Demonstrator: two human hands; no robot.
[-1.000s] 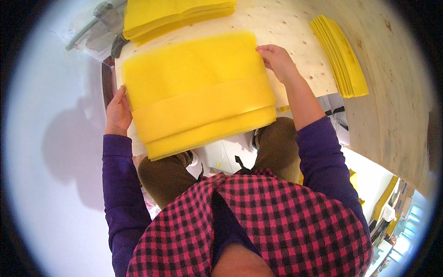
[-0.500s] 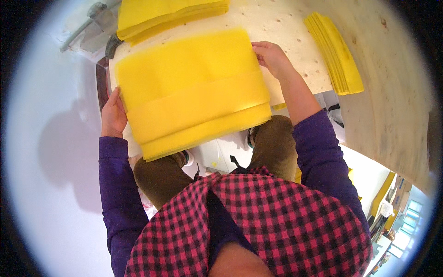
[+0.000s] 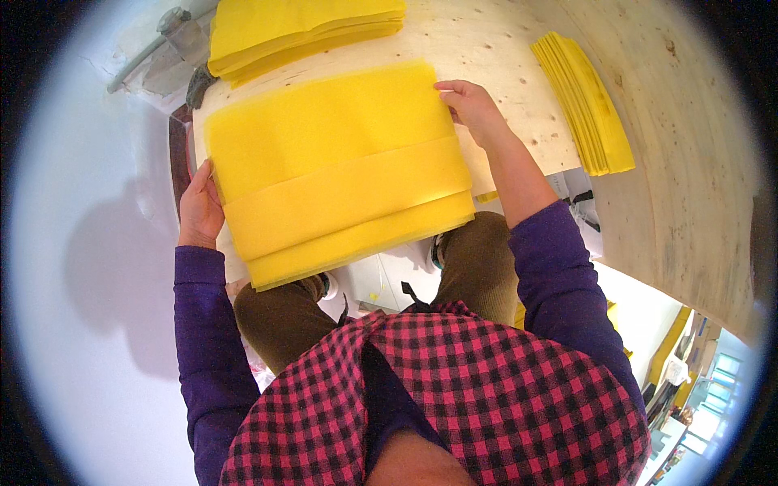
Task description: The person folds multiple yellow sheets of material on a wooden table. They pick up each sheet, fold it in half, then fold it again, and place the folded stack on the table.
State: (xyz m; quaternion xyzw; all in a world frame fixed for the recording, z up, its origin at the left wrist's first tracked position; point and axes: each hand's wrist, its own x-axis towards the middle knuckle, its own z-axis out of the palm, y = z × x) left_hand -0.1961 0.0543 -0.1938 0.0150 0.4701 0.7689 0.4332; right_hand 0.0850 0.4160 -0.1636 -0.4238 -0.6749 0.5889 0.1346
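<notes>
Both hands have shifted little: the left hand [image 3: 199, 209] grips the left edge of the soft yellow folded foam sheet [image 3: 336, 170], the right hand [image 3: 470, 109] pinches its upper right corner. It overhangs the pale plywood counter [image 3: 502, 57]; similar yellow stacks [image 3: 300, 28] lie beyond it.

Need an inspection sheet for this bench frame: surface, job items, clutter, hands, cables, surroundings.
Surface: pale plywood bench, bare between the stacks.
Job's things: folded yellow fabric sheet, its near edge hanging over the bench edge.
Clutter: yellow stack at the far edge; narrow yellow stack at the right.
Hands: left hand at the sheet's left edge; right hand at its upper right corner; grip cannot be judged.
Cables: nothing seen.
Surroundings: grey metal fixture at the bench's far left; white floor.
</notes>
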